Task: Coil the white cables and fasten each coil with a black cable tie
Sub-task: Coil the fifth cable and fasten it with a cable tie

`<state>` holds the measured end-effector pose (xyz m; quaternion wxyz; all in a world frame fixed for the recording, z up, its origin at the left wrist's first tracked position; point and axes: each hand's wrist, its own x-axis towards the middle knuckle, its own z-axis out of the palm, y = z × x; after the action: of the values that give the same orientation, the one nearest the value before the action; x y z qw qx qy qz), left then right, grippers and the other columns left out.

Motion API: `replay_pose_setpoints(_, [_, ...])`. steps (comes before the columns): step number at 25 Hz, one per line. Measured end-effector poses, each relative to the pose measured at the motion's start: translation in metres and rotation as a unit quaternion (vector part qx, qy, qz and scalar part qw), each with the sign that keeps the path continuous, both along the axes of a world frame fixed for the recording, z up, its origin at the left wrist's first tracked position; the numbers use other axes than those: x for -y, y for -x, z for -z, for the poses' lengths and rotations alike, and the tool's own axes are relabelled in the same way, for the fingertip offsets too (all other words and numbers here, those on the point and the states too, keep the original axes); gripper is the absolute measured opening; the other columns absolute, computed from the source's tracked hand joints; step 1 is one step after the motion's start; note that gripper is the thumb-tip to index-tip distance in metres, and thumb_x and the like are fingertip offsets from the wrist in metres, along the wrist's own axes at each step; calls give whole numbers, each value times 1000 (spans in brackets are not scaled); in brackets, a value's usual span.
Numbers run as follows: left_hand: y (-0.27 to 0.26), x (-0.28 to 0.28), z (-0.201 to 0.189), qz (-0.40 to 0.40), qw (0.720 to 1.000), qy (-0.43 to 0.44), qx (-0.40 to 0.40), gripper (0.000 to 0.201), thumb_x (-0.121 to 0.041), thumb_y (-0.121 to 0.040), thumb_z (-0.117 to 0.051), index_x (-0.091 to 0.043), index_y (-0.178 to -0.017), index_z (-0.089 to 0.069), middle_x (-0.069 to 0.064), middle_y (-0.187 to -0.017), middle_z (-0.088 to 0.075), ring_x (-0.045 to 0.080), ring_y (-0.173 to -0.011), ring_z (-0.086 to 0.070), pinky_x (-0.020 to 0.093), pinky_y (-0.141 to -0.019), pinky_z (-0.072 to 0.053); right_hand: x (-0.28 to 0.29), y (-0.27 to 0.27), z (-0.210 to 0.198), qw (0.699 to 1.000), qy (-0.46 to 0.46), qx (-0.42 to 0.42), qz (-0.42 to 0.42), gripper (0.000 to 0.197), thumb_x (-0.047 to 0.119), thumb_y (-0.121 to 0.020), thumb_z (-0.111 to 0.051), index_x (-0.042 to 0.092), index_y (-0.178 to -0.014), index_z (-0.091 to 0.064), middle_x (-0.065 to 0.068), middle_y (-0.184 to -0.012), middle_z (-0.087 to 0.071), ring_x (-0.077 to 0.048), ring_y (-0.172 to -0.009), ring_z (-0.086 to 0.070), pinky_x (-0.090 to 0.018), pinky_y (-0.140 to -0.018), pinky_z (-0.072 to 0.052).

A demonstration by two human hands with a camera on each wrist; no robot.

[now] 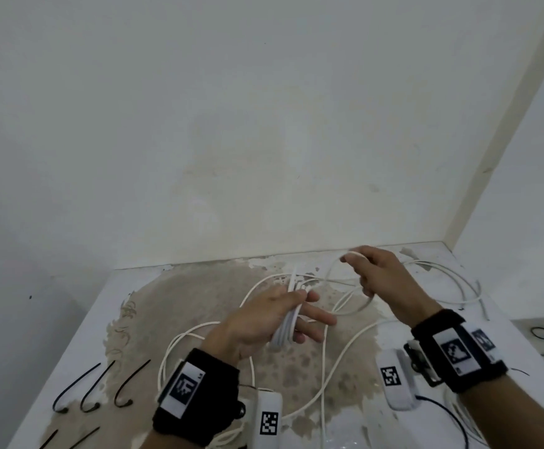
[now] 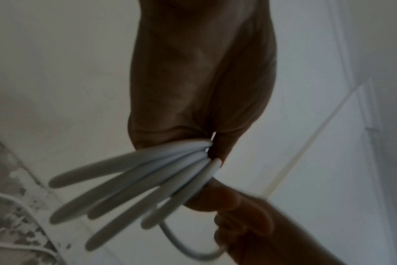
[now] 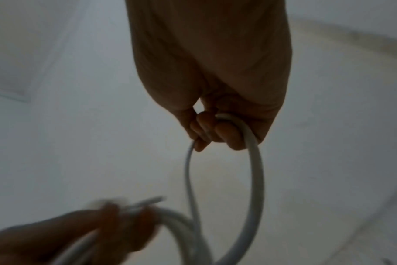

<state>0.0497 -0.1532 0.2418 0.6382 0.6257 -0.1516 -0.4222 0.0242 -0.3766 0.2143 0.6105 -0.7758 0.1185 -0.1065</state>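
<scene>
No readable writing shows, only black-and-white square markers on the wrist bands (image 1: pixel 184 388) and on the white blocks beside them; the left hand (image 1: pixel 264 322) is raised over the table (image 1: pixel 79 345), thumb and fingers curled round a bundle of coils (image 1: pixel 288 319) of white cable, the loops fanning out below the palm in the left wrist view (image 2: pixel 134 181); the right hand (image 1: pixel 380 277) is held farther back and higher, fingers curled round a single loop of the same cable (image 3: pixel 256 172) that runs down to the bundle; loose cable (image 1: pixel 335 367) lies in curves across the stained tabletop; black cable ties (image 1: pixel 102 388) lie at the near left, apart from both hands.
</scene>
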Motion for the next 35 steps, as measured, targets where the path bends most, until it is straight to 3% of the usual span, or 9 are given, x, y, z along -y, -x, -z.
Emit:
replay_pose_setpoints(5, [2, 21, 15, -139, 990, 32, 7, 37, -22, -107, -35, 2, -122, -58, 15, -116, -71, 23, -92, -73, 31, -76, -60, -57, 14, -18, 989, 35, 74, -119, 30, 15, -108, -42, 16, -121, -68, 5, -74, -63, -3, -63, -60, -15, -60, -47])
replay_pose_setpoints(8, [-1, 23, 18, -221, 972, 81, -9, 35, -22, -106, -39, -1, -116, -65, 16, -111, -72, 23, -93, -73, 31, -72, -60, -64, 27, -7, 972, 150, 67, -168, 38, 26, -109, -40, 34, -144, -53, 17, -92, -66, 1, -81, -66, -13, -74, -49])
replay_pose_setpoints(12, [-4, 25, 22, -258, 955, 131, -63, 34, -24, -105, -36, -7, -117, -63, 7, -118, -71, 24, -109, -68, 40, -95, -54, -73, 31, 6, 961, 198, 82, -175, 45, 31, -108, -39, 48, -150, -37, 18, -82, -61, -3, -77, -59, -16, -75, -46])
replay_pose_setpoints(15, [-4, 22, 17, -272, 915, 232, -185, 33, -24, -103, -29, -8, -111, -56, 12, -117, -71, 27, -107, -69, 44, -100, -49, -75, 30, 23, 968, 140, 126, -167, 42, 29, -107, -45, 43, -147, -47, 21, -115, -67, -5, -99, -62, -21, -86, -48])
replay_pose_setpoints(20, [-6, 18, 17, -296, 898, 259, -198, 32, -28, -101, -35, -14, -77, -51, -3, -55, -52, 20, -74, -67, 40, -79, -57, -68, 35, 56, 980, 119, 153, -55, 16, 34, -94, -67, 37, -108, -74, 15, -103, -63, -10, -102, -60, -27, -87, -44])
replay_pose_setpoints(23, [-4, 24, 26, -321, 899, 252, -160, 35, -33, -103, -38, -16, -73, -45, -6, -47, -26, 11, -44, -39, 33, -69, -55, -72, 46, 59, 938, 279, 201, 42, 23, 35, -89, -59, 38, -106, -75, 11, -122, -48, -6, -126, -43, -22, -108, -30])
replay_pose_setpoints(27, [2, 32, 19, -362, 896, 248, -69, 39, -35, -104, -38, -16, -70, -45, -5, -47, -21, 9, -38, -23, 25, -47, -40, -87, 61, 48, 942, 223, 240, 73, 33, 24, -82, -54, 29, -108, -73, -1, -139, -39, -15, -140, -35, -23, -115, -26])
replay_pose_setpoints(31, [1, 29, 11, -392, 886, 249, -20, 44, -43, -103, -37, -17, -68, -43, -3, -48, -22, 9, -38, -21, 23, -40, -27, -76, 55, 40, 979, 56, 144, 130, 49, 41, -96, -62, 24, -140, -49, 3, -135, -49, -8, -117, -58, -27, -96, -50])
replay_pose_setpoints(35, [8, 30, 14, -351, 904, 243, -27, 47, -48, -97, -45, -18, -62, -40, -4, -46, -21, 8, -36, -19, 21, -37, -25, -72, 42, 32, 992, 12, 110, 68, 32, 16, -104, -50, 21, -135, -59, 8, -87, -66, -8, -71, -61, -29, -65, -54])
